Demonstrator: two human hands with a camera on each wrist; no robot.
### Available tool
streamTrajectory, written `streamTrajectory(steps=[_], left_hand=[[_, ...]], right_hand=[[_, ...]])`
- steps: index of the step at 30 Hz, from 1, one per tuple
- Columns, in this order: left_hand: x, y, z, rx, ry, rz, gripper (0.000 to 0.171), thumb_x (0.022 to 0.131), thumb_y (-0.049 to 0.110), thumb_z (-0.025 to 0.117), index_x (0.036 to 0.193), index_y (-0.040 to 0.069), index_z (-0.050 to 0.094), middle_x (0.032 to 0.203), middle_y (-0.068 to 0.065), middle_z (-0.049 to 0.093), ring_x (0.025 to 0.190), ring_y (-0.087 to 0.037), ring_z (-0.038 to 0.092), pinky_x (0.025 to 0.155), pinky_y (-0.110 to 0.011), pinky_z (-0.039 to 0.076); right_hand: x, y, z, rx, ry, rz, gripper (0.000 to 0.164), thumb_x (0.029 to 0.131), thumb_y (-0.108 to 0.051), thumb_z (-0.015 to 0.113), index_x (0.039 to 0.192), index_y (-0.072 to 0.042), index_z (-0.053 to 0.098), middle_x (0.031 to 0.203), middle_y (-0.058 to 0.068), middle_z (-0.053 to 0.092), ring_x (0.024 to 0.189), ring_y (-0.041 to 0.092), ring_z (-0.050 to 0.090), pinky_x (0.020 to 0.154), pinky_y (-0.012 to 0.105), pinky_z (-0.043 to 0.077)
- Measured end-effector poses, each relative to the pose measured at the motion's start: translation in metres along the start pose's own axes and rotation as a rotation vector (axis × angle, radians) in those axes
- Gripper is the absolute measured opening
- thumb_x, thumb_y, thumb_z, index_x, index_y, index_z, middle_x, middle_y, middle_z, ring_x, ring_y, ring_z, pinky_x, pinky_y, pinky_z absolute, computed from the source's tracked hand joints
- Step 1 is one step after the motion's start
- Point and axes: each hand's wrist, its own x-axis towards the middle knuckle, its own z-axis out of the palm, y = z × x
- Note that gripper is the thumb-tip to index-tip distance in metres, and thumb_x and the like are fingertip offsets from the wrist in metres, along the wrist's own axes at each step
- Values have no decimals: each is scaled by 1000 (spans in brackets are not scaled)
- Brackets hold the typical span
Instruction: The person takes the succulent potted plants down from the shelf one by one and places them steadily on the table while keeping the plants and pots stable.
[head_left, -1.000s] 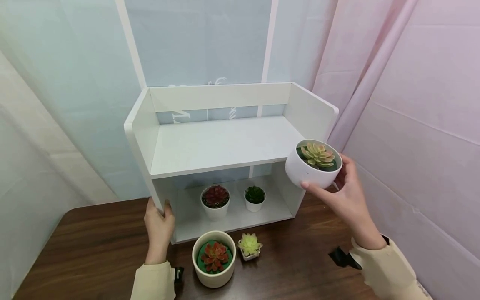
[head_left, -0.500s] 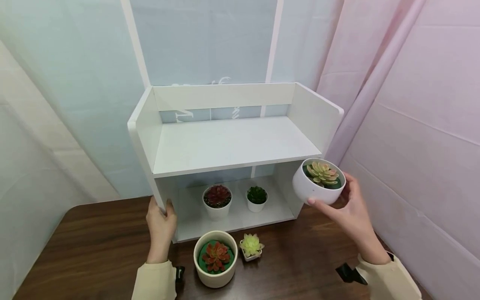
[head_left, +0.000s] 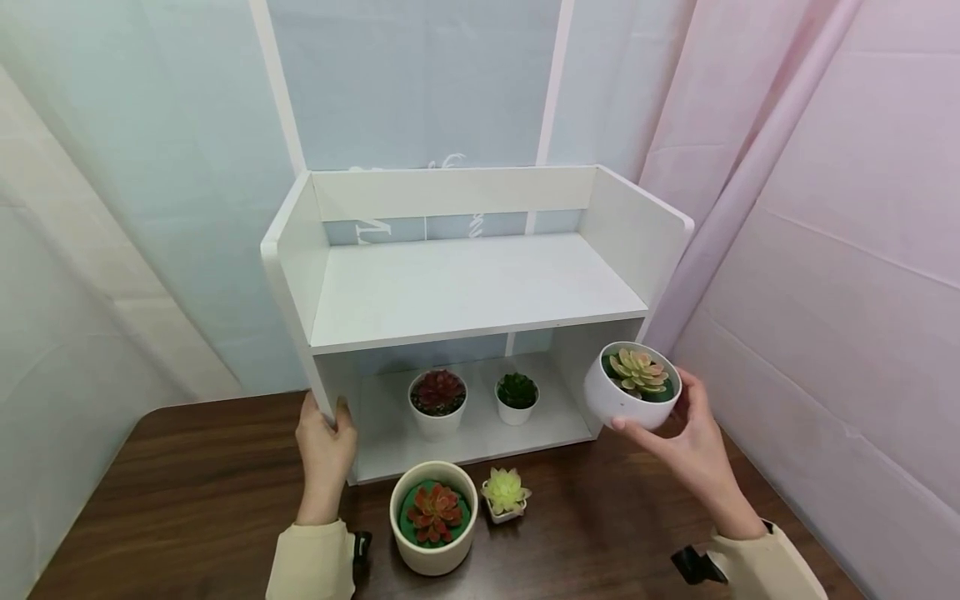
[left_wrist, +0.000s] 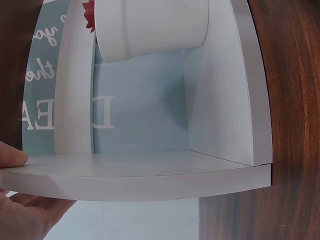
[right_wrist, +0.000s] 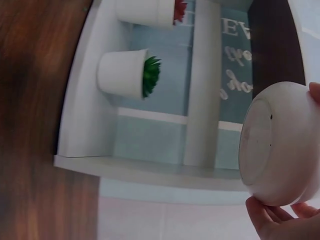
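My right hand (head_left: 693,442) holds a round white pot (head_left: 626,408) with a pale green, pink-tipped succulent (head_left: 639,372), in front of the shelf's right side panel. Its thumb lies on the pot's near side. In the right wrist view the pot's underside (right_wrist: 256,142) shows, off the table. My left hand (head_left: 326,450) grips the left side panel (head_left: 296,292) of a white two-tier shelf (head_left: 480,287), with the thumb on the inner face. On the lower tier stand a white pot with a dark red succulent (head_left: 438,392) and a smaller one with a dark green succulent (head_left: 517,390).
A cream pot (head_left: 431,560) with an orange-red succulent stands on the brown wooden table (head_left: 210,483) before the shelf. Beside it sits a tiny square pot with a yellow-green succulent (head_left: 506,490). Cloth backdrops hang behind and at the right (head_left: 840,333).
My right hand has come down with the white pot, from the height of the upper tier to in front of the lower one. My left hand stays on the side panel.
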Motion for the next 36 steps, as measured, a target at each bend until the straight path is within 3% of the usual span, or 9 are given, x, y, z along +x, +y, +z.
streamTrajectory(steps=[9, 17, 36], left_hand=[[0, 0, 1, -5, -11, -31, 30, 94, -4, 48, 122, -14, 49, 115, -35, 57, 106, -52, 57, 80, -66, 47], [0, 0, 1, 1, -13, -32, 31, 93, -4, 49, 122, -14, 49, 115, -35, 57, 107, -52, 56, 80, -66, 47], [0, 0, 0, 1, -14, -41, 31, 93, -5, 48, 122, -15, 48, 116, -35, 57, 108, -53, 56, 81, -67, 46]], right_hand=[[-8, 20, 3, -16, -5, 8, 88, 70, -11, 85, 138, 2, 30, 128, 16, 49, 106, -11, 43, 87, 0, 34], [-18, 37, 14, -1, -28, 0, 93, 67, -8, 87, 139, 1, 29, 129, 12, 48, 108, -12, 43, 88, 0, 34], [-37, 57, 35, -28, -73, 48, 94, 65, -15, 89, 138, -1, 31, 128, 17, 51, 106, -13, 42, 87, 1, 33]])
